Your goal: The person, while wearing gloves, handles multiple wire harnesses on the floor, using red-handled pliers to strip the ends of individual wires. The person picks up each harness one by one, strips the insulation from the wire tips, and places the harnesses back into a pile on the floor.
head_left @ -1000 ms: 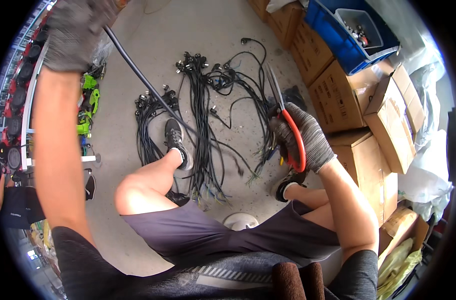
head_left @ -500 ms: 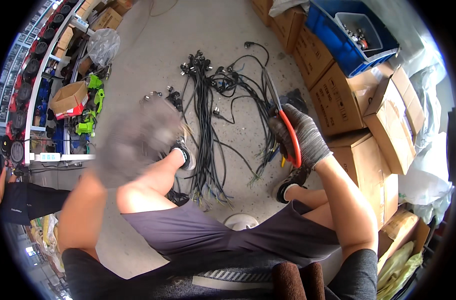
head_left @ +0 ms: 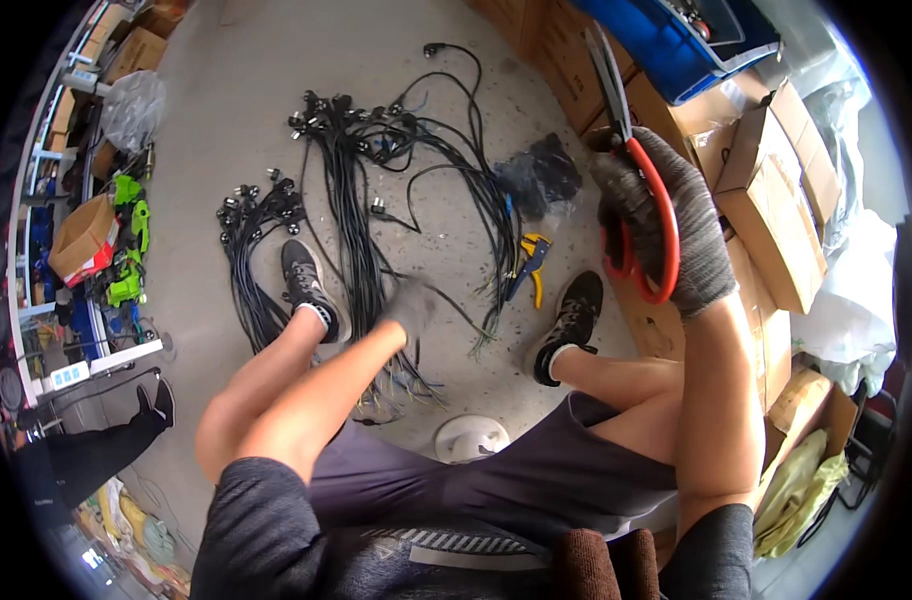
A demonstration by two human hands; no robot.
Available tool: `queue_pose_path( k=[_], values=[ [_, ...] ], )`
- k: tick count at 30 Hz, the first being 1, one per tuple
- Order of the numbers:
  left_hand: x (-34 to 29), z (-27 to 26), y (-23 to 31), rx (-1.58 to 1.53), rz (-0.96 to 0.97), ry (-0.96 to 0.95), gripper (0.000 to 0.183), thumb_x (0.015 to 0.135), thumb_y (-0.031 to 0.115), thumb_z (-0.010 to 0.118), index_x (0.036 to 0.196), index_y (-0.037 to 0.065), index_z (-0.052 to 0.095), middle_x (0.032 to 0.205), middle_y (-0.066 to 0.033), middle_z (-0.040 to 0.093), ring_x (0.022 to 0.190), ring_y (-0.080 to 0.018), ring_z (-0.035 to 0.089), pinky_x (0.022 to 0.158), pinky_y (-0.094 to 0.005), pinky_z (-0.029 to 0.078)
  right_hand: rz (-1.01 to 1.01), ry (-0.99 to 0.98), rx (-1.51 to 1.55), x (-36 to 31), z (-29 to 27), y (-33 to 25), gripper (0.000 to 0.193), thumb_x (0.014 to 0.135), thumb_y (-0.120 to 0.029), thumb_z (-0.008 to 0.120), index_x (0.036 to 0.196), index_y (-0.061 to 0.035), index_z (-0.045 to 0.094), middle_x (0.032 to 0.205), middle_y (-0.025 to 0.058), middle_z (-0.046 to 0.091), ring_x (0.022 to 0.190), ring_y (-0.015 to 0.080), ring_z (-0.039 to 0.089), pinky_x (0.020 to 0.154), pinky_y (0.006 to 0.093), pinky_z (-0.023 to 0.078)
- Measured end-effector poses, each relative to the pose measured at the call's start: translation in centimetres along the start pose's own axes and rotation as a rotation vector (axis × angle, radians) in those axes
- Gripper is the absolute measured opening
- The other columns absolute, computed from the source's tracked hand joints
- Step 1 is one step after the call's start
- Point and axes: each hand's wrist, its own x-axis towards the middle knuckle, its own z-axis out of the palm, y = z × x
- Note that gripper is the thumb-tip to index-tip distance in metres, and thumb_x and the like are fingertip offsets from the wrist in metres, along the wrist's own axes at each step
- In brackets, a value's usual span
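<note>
While the gloved right hand [head_left: 692, 222] grips red-handled scissors [head_left: 665, 215], blades pointing away from the body, the gloved left hand [head_left: 408, 310] shows blurred at the lower part of the middle bundle of black cables [head_left: 349, 220], on the floor [head_left: 241, 115], its grip impossible to tell; yellow-and-blue pliers [head_left: 529, 268] lie between the rightmost cables [head_left: 496, 210] and the right shoe [head_left: 576, 315]

1. Left hand [head_left: 411, 308]: gloved, blurred, ahead of the torso near the midline; finger pose unreadable.
2. Left forearm [head_left: 331, 395]: angled forward and inward, over the left leg.
3. Right hand [head_left: 676, 215]: gloved, farther forward than the left; fingers curled in a grip.
4. Right forearm [head_left: 721, 400]: pointing nearly straight ahead.
</note>
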Motion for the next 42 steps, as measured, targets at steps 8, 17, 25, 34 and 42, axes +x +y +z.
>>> queue_pose_path(
  k=[8,17,25,34,42],
  values=[
    [13.7,-3.5,-12.8,-1.018,-0.663,-0.048,0.043,0.093,0.034,0.064,0.120,0.002,0.060,0.103,-0.0199,0.069,0.094,-0.0278,0.066,0.075,-0.0404,0.051,-0.193,-0.028,-0.307,2.1,1.0,1.9,0.029,0.093,-0.017,0.067,0.117,-0.0025,0.062,0.074,-0.0034,0.056,0.059,0.0054,0.051,0.053,0.0236,0.045],
    [5.0,-30.4,5.7,-1.385,-0.411,0.110,0.031,0.103,0.034,0.051,0.117,0.008,0.056,0.064,0.0042,0.043,0.053,-0.0079,0.040,0.051,-0.0253,0.037,0.174,-0.413,0.153,2.1,3.2,6.1,0.030,0.095,-0.029,0.063,0.107,-0.0019,0.065,0.094,0.0072,0.067,0.091,0.0181,0.064,0.082,0.0319,0.051],
    [-9.9,-29.5,8.9,-0.863,0.404,-0.318,0.049,0.101,0.033,0.055,0.141,0.006,0.046,0.121,-0.0128,0.057,0.112,-0.0219,0.059,0.096,-0.0359,0.050,0.091,-0.354,1.023,-2.0,7.1,1.8,0.025,0.095,-0.020,0.062,0.110,-0.0015,0.056,0.107,0.0134,0.062,0.090,0.0276,0.068,0.076,0.0406,0.058],
    [-2.7,-36.2,4.1,-2.261,-0.154,0.216,0.045,0.102,0.043,0.048,0.130,0.008,0.052,0.114,-0.0118,0.064,0.096,-0.0239,0.065,0.085,-0.0429,0.052,-0.389,-0.597,0.034,-7.4,11.6,5.9,0.031,0.080,-0.007,0.069,0.107,-0.0001,0.055,0.084,0.0217,0.060,0.082,0.0378,0.062,0.072,0.0424,0.049],
    [-2.9,-38.8,0.6,-1.934,-0.390,0.527,0.024,0.101,0.023,0.055,0.119,0.007,0.059,0.075,0.0017,0.055,0.052,-0.0046,0.040,0.041,-0.0199,0.030,-0.150,-0.951,-0.051,-10.6,15.1,15.1,0.032,0.084,-0.017,0.069,0.108,-0.0020,0.054,0.089,0.0213,0.063,0.084,0.0441,0.063,0.072,0.0463,0.049]
  ],
)
